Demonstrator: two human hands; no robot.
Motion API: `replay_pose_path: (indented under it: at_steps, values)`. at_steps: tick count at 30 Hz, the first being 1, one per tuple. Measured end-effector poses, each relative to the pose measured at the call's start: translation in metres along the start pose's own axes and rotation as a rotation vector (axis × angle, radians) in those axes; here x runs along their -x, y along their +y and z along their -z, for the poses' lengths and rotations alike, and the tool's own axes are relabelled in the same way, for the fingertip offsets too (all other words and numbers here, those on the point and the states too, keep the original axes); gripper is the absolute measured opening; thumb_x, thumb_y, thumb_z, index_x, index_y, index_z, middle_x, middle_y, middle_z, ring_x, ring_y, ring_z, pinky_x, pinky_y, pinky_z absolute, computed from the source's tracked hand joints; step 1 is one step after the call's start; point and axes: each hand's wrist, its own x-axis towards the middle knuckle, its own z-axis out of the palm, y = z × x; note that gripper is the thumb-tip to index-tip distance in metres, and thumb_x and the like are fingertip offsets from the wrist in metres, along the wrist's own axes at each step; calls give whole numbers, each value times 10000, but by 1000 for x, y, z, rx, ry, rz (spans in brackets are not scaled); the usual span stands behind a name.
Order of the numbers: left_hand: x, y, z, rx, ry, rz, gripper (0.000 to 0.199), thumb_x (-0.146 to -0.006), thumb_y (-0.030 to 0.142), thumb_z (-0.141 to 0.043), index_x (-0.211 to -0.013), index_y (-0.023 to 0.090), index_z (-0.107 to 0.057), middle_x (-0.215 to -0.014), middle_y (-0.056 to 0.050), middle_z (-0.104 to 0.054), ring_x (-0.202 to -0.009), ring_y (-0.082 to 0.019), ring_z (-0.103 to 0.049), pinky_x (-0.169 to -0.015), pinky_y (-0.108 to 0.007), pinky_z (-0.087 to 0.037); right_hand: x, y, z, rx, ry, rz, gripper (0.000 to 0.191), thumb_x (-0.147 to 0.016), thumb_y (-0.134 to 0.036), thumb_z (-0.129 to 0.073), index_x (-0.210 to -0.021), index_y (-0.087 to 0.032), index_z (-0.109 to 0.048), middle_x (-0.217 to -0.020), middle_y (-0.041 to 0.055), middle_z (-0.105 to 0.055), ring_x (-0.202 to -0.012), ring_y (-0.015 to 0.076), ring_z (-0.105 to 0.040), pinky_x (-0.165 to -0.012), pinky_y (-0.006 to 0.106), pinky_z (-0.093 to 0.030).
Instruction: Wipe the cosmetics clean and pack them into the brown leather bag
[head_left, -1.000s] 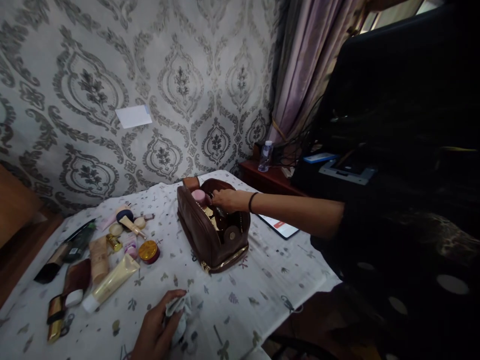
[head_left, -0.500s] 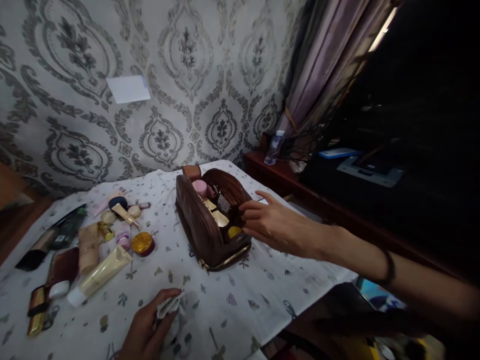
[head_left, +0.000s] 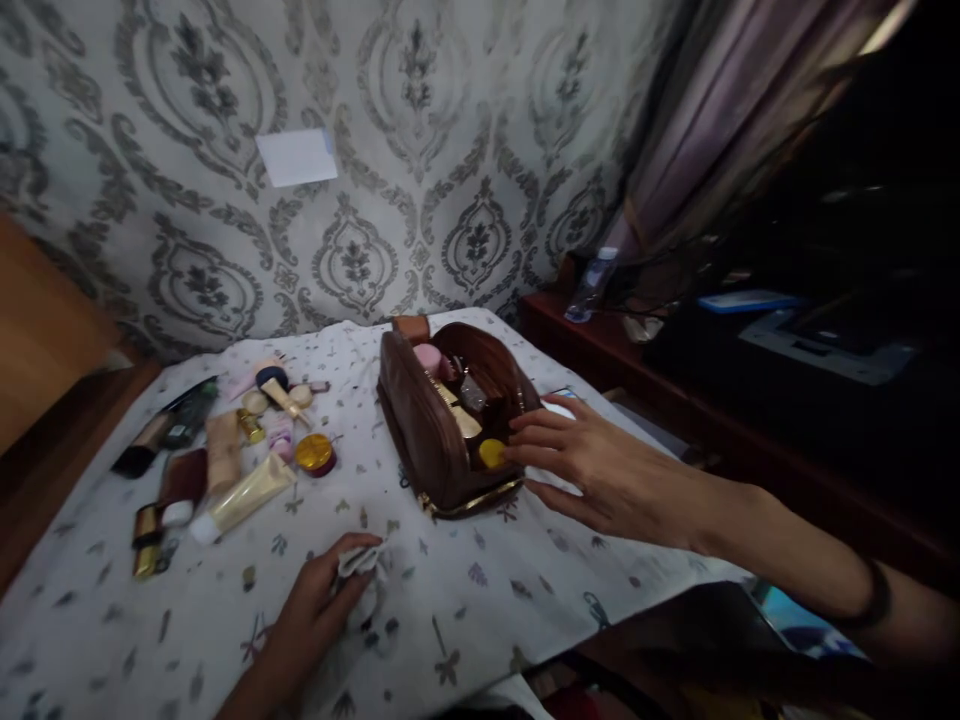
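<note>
A brown zip-up cosmetic bag (head_left: 420,420) stands unzipped in the middle of the bed-like cloth-covered surface. Inside it show a pink lid (head_left: 428,358), a gold item (head_left: 466,421) and a round yellow item (head_left: 491,454) close to the near right corner. My right hand (head_left: 592,465) is at the bag's right rim, fingers spread, with nothing visible in them. In front of the bag, my left hand (head_left: 322,595) pinches a crumpled white tissue (head_left: 360,560) near the cloth.
Left of the bag lie several cosmetics, among them a cream tube (head_left: 247,497), a gold-lidded jar (head_left: 316,454) and a beige tube (head_left: 223,452). A plastic bottle (head_left: 592,285) stands on the dark red wooden ledge (head_left: 551,325). Patterned wallpaper (head_left: 480,240) rises behind.
The view has turned left, so everything sits further right. My right hand stays by the bag's rim with its fingers more spread. My left hand keeps its tissue.
</note>
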Motion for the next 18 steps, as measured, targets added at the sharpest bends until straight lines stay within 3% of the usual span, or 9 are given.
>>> replay_pose_path:
  at_steps: [2,5,10,13,18]
  values:
    - [-1,3,1,6,-3,-12,302,-923,417,-534,-1096,222,-686,-1067,-43,-745,-972,-213,-670,-864,-289,-514,-4,-2,-2,-8,39,48,268,-965,-273,-479,-1158,-227,-660,-1039,76,-716,-1015,225,-646,-997,452,-439]
    - [-1,8,1,20,-5,-12,278,-924,369,-531,-1094,202,-676,-977,-38,-733,-898,-196,-650,-837,-287,-489,-12,-10,-4,-34,218,54,319,-966,-229,-494,-1265,-218,-606,-1140,95,-695,-1073,250,-638,-976,454,-474]
    - [1,15,6,43,26,-29,271,-920,318,-526,-1112,175,-653,-943,-37,-697,-858,-180,-621,-809,-270,-460,-22,-42,-9,-201,382,117,305,-948,-165,-535,-1229,-241,-625,-1156,81,-699,-1105,233,-642,-944,396,-537]
    - [3,16,12,59,86,-41,269,-914,304,-531,-1116,170,-649,-957,-38,-692,-860,-178,-615,-805,-265,-456,-32,-67,-23,-353,362,179,284,-938,-135,-534,-1181,-225,-649,-1098,74,-721,-1053,209,-663,-897,355,-568]
    - [6,12,30,27,198,-34,261,-900,295,-545,-1102,177,-659,-932,-28,-692,-836,-177,-613,-778,-259,-459,-58,-103,-66,-588,178,176,241,-944,-140,-486,-1069,-188,-686,-963,92,-725,-905,199,-673,-783,332,-583]
